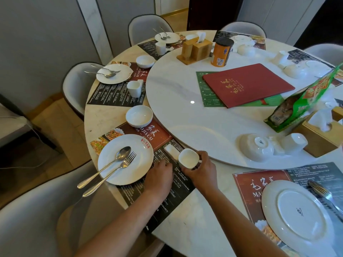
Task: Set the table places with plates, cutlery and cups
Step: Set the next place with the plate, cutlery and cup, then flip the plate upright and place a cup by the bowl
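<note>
My right hand (201,170) is wrapped around a white cup (187,158) standing upright on the dark placemat (178,190), next to a small white rest (171,150). My left hand (159,176) lies knuckles-up on the same placemat, just right of a white plate (138,160) carrying a spoon (111,164) and a fork (118,168). A white bowl (139,115) sits beyond the plate. An upturned plate (297,212) with cutlery (324,195) lies at the near right place.
Two set places with plates, cups and bowls run along the left rim. The turntable (185,112) holds a red menu (248,84), an orange canister (221,51), wooden tissue boxes, a green packet (304,101), an upturned bowl (257,146) and cup (293,143). Grey chairs ring the table.
</note>
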Available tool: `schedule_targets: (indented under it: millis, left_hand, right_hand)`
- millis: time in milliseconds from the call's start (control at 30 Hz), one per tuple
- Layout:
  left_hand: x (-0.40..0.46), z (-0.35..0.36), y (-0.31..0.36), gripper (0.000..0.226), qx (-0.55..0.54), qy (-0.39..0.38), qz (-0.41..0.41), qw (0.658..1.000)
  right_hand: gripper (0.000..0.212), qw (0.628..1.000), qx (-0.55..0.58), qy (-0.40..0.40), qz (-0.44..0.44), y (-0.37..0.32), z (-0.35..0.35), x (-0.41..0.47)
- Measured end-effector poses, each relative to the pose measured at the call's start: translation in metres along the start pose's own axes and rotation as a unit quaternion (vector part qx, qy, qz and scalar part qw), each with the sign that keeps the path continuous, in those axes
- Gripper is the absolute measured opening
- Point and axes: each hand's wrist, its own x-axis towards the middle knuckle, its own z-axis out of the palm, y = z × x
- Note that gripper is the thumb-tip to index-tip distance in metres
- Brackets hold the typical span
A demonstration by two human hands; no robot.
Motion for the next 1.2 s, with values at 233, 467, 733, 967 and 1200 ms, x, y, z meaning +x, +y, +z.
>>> schedule_targets:
  millis: [233,467,733,967,1200]
  left_hand:
    - [-0.004,0.002,0.003,0.022,0.003,0.001,-0.008,1.0]
    - [-0.043,0.0,0.037,0.035,-0.061,0.036,0.018,0.997]
    - [-0.046,0.002,0.111,0.065,-0.01,0.005,0.133,0.991]
    - [-0.018,-0.013,0.174,0.075,0.017,-0.037,0.163,0.986]
    - [0.032,-0.019,0.223,0.088,0.065,-0.038,0.217,0.973]
  right_hand:
    - [0.1,0.999,-0.005,-0.036,-0.022,0.0,-0.006,-0.003]
    - [0.086,0.991,-0.105,0.034,-0.072,0.022,-0.045,-0.03]
    - [0.063,0.966,-0.24,0.088,-0.043,0.079,-0.096,-0.054]
    - [0.06,0.964,-0.239,0.11,0.026,0.118,-0.154,-0.075]
    - [0.06,0.961,-0.251,0.095,0.065,0.139,-0.184,-0.057]
